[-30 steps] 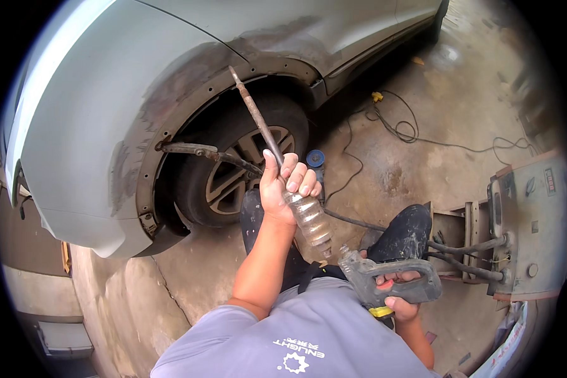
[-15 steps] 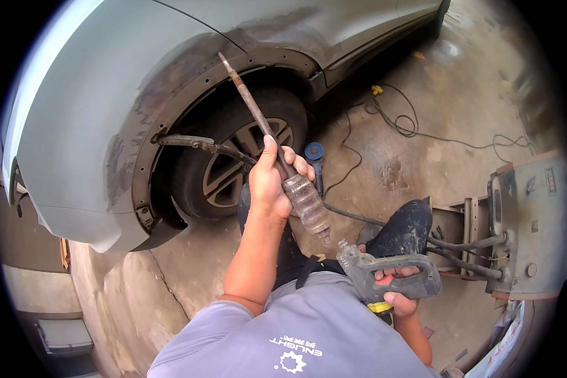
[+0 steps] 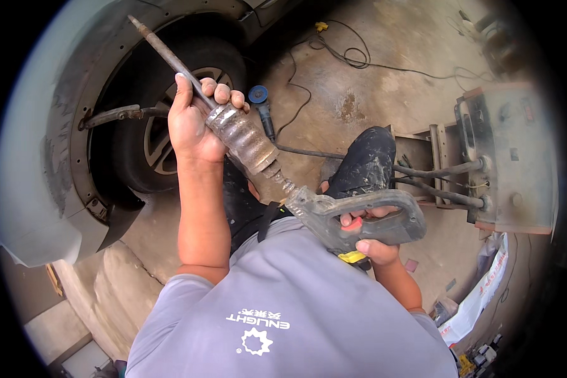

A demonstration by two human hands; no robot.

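My left hand (image 3: 198,126) is closed round the steel rod of a slide hammer (image 3: 242,138), just above its ribbed, worn metal weight. The rod slants up to the left, its pointed tip near the car's fender. My right hand (image 3: 379,251) grips the looped handle of a black dent-puller welding gun (image 3: 324,217) with a red trigger (image 3: 353,224) and a yellow band underneath. The threaded lower end of the slide hammer meets the gun's nose; whether it is screwed in, I cannot tell.
At left stands a silver car (image 3: 28,183) with a bare, scuffed wheel arch and a wheel (image 3: 138,138). A metal bar (image 3: 116,116) sticks out from the arch. An angle grinder (image 3: 261,104) lies on the floor with its cable. Thick cables (image 3: 444,171) run from a grey machine (image 3: 510,157) at right.
The slide hammer's threaded end and the gun's nose were apart and now meet. My view has shifted, so the car and machine sit further left.
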